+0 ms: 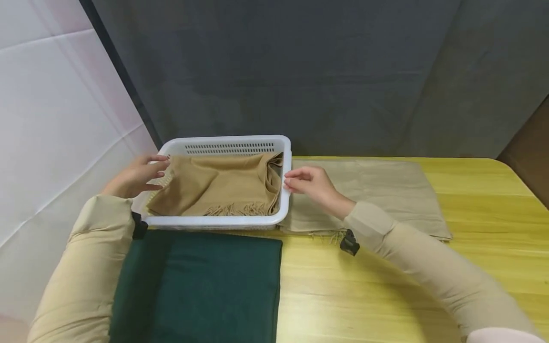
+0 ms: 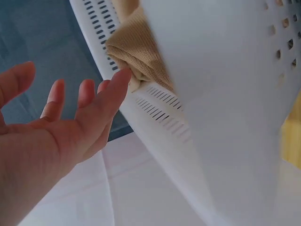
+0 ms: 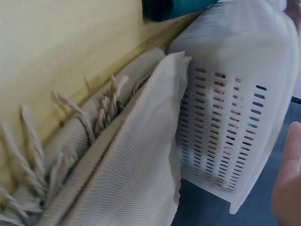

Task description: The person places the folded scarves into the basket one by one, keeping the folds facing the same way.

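Observation:
A white plastic basket (image 1: 214, 220) with slotted walls stands against the dark backdrop. Inside it lies a folded tan fringed scarf (image 1: 227, 181). My left hand (image 1: 139, 176) is at the basket's left rim, fingers spread and fairly straight. In the left wrist view this hand (image 2: 66, 127) has its palm showing and nothing in its grasp; one fingertip overlaps the scarf's corner, and contact is unclear. At the right rim is my right hand (image 1: 310, 183), fingers lightly bent, fingertips beside or touching the rim. Only part of the right hand (image 3: 288, 176) shows in the right wrist view.
Right of the basket, a folded beige fringed cloth (image 1: 377, 195) lies on the yellow wood-grain table (image 1: 484, 209), close against the basket wall. A folded dark green cloth (image 1: 206, 286) lies in front. A white sheet (image 1: 55, 119) hangs at left, a dark grey backdrop (image 1: 300, 71) behind.

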{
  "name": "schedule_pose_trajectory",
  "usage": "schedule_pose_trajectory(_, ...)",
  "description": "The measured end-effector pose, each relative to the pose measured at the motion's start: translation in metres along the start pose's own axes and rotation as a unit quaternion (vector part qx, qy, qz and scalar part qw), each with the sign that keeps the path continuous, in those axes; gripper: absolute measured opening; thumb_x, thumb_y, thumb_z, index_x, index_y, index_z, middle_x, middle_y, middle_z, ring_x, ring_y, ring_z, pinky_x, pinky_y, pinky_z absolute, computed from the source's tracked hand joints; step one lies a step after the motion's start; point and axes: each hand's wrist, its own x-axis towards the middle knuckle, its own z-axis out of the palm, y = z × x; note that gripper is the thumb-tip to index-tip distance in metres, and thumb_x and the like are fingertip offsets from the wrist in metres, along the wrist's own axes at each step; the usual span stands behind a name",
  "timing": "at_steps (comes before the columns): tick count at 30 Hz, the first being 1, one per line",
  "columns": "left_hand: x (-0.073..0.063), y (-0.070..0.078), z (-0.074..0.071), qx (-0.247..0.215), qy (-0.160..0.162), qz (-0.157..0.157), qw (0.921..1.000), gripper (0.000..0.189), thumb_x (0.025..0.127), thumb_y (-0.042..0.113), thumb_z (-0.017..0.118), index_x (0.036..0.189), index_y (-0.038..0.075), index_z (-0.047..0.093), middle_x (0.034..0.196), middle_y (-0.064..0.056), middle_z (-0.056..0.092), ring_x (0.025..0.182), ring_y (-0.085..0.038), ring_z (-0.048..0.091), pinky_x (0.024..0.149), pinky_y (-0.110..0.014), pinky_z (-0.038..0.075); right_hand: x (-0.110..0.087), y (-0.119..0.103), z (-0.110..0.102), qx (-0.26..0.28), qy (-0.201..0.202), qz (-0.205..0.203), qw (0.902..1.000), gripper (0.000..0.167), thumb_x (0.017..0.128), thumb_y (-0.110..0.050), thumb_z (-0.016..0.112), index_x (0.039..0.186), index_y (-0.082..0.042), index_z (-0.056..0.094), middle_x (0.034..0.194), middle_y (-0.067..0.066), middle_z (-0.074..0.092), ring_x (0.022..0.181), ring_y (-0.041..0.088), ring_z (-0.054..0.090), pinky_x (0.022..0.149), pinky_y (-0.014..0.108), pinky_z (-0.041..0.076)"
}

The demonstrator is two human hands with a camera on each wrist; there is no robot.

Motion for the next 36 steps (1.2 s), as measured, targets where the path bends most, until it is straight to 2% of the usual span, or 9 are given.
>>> schedule_pose_trajectory(5,-0.008,-0.006,0.001,-0.023,0.005,0.022,0.9995,0.063,0.094,0.034,0.038,0.134,-0.006,0.013,0.135,-0.019,0.014,0.123,-0.039,0.018,0.085,-0.034,0.044,-0.010,0.000,-0.007,0.056,-0.005,0.045,0.9974,0.027,0.085,0.000,0.056,0.108,0.013,0.054,0.092,0.018,0.062,0.077,0.013,0.062,0.076,0.028,0.049)
schedule_pose_trajectory(9,-0.016,-0.009,0.003,-0.064,0.010,0.061,0.9960,0.043,0.093,0.033,0.043,0.126,0.008,0.031,0.128,-0.010,0.028,0.117,-0.026,0.031,0.078,-0.024,0.047,-0.018,0.003,-0.011,0.076,-0.032,0.068,0.9943,0.027,0.085,0.001,0.055,0.109,0.013,0.052,0.092,0.016,0.063,0.081,0.016,0.062,0.081,0.034,0.046)
schedule_pose_trajectory(12,-0.025,-0.015,0.002,-0.116,-0.009,0.112,0.9869,0.022,0.093,0.025,0.045,0.113,0.018,0.038,0.115,-0.002,0.038,0.104,-0.012,0.045,0.074,-0.022,0.048,-0.028,0.007,-0.011,0.057,-0.071,0.068,0.9935,0.027,0.085,0.001,0.055,0.109,0.013,0.051,0.097,0.019,0.062,0.084,0.018,0.062,0.085,0.041,0.043)
schedule_pose_trajectory(14,-0.032,-0.021,0.002,-0.147,-0.029,0.149,0.9775,0.019,0.093,0.019,0.045,0.112,0.017,0.041,0.109,0.002,0.042,0.094,-0.005,0.051,0.073,-0.022,0.049,-0.035,0.009,-0.011,0.039,-0.098,0.066,0.9922,0.028,0.086,0.000,0.054,0.110,0.013,0.051,0.101,0.023,0.060,0.087,0.020,0.061,0.086,0.043,0.042)
schedule_pose_trajectory(18,-0.046,-0.031,0.003,-0.178,-0.041,0.195,0.9635,0.021,0.094,0.010,0.041,0.114,0.015,0.043,0.106,0.001,0.048,0.091,-0.006,0.055,0.072,-0.022,0.049,-0.047,0.015,-0.013,0.019,-0.128,0.070,0.9890,0.031,0.087,-0.004,0.054,0.113,0.012,0.050,0.106,0.028,0.056,0.094,0.028,0.058,0.086,0.043,0.043)
schedule_pose_trajectory(22,-0.061,-0.031,0.009,-0.177,-0.009,0.218,0.9597,0.024,0.093,0.006,0.042,0.115,0.013,0.045,0.103,0.000,0.053,0.091,-0.007,0.056,0.071,-0.022,0.049,-0.057,0.020,-0.016,0.023,-0.138,0.084,0.9866,0.034,0.088,-0.007,0.055,0.115,0.012,0.048,0.110,0.028,0.054,0.099,0.034,0.055,0.087,0.042,0.042)
schedule_pose_trajectory(28,-0.081,-0.024,0.022,-0.175,-0.036,0.277,0.9442,0.028,0.093,-0.002,0.038,0.120,0.004,0.043,0.106,-0.007,0.052,0.096,-0.013,0.056,0.077,-0.025,0.048,-0.076,0.032,-0.018,0.067,-0.151,0.108,0.9803,0.036,0.087,-0.004,0.054,0.115,0.017,0.044,0.109,0.028,0.054,0.093,0.021,0.059,0.089,0.042,0.040)
schedule_pose_trajectory(30,-0.087,-0.023,0.026,-0.162,-0.040,0.285,0.9438,0.028,0.093,-0.003,0.037,0.120,0.002,0.042,0.106,-0.008,0.052,0.097,-0.013,0.055,0.078,-0.026,0.047,-0.083,0.037,-0.018,0.083,-0.157,0.116,0.9772,0.036,0.087,-0.002,0.054,0.115,0.019,0.043,0.108,0.028,0.055,0.091,0.019,0.060,0.090,0.042,0.039)
schedule_pose_trajectory(36,-0.104,-0.029,0.031,-0.145,-0.003,0.317,0.9373,0.027,0.091,-0.008,0.037,0.116,-0.001,0.046,0.103,-0.006,0.055,0.094,-0.011,0.057,0.077,-0.022,0.047,-0.100,0.045,-0.015,0.113,-0.161,0.156,0.9680,0.037,0.086,-0.003,0.055,0.113,0.018,0.044,0.108,0.027,0.054,0.092,0.020,0.059,0.088,0.037,0.042)
